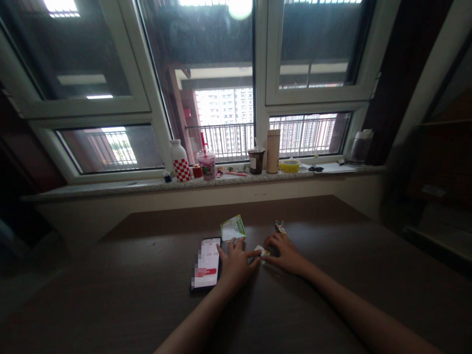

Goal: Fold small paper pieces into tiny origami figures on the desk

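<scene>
A small crumpled white-and-yellow wrapper (262,251) lies low over the brown table between my two hands. My left hand (236,263) pinches its left side with index finger and thumb, the other fingers spread toward a phone. My right hand (287,253) has its fingertips closed on the wrapper's right side. The phone (207,263), its screen lit and partly pixelated, lies left of my left hand. Just beyond those fingers is a green-and-white packet (233,228). Another crumpled wrapper piece (280,226) rests behind my right hand. The fingers partly hide the held wrapper.
Behind the brown table (147,314) runs a stone windowsill (147,186). On it stand a checkered bottle (180,161), a pink drink cup (206,164), a dark drink cup (256,161), a tan flask (273,151), yellow tape (289,166) and black scissors (316,168).
</scene>
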The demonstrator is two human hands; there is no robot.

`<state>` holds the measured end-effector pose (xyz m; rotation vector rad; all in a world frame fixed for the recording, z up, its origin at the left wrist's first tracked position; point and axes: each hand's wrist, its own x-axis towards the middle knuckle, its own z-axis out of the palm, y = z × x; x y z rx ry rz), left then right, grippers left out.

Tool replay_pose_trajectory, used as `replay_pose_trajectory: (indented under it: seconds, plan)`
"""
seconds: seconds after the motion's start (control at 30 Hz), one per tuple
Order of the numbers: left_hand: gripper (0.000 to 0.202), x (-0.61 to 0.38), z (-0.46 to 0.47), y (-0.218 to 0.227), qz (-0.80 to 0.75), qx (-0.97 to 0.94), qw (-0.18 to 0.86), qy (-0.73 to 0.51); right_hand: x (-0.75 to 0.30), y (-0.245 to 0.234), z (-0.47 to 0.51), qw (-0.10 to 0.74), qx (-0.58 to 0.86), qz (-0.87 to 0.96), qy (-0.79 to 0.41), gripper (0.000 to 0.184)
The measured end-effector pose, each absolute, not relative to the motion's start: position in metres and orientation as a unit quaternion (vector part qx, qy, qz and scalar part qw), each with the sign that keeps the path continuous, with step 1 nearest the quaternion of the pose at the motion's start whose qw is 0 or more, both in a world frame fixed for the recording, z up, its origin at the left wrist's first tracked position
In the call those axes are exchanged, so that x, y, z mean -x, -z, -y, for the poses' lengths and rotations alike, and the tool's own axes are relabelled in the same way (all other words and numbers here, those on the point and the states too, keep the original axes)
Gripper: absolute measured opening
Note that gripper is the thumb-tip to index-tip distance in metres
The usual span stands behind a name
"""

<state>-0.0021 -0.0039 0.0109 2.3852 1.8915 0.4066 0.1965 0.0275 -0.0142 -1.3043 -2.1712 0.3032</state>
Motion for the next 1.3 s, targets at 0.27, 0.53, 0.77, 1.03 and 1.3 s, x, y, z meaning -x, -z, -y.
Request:
replay_pose_trajectory:
  seconds: [0.27, 0.53, 0.77, 1.03, 1.3]
  plan:
    - [0.027, 0.004, 0.002, -0.006, -0.605, -0.781, 0.029, -0.155, -0.189, 0.009, -0.023, 0.278, 0.498, 0.820, -0.040, 0.020]
    - [0.030, 0.002, 0.000, -0.010, -0.602, -0.785, 0.034, -0.141, -0.186, 0.010, -0.029, 0.284, 0.519, 0.806, -0.030, 0.010]
    - [0.028, 0.001, -0.002, -0.010, -0.601, -0.785, 0.035, -0.149, -0.190, 0.016, -0.033, 0.306, 0.514, 0.799, -0.057, 0.013]
    - [0.024, 0.001, -0.004, -0.005, -0.599, -0.778, 0.038, -0.184, -0.189, 0.019, -0.032, 0.332, 0.498, 0.794, -0.107, 0.015]
    - [0.020, 0.003, -0.006, -0.005, -0.594, -0.780, 0.063, -0.187, -0.183, 0.010, -0.027, 0.305, 0.519, 0.797, -0.062, 0.010]
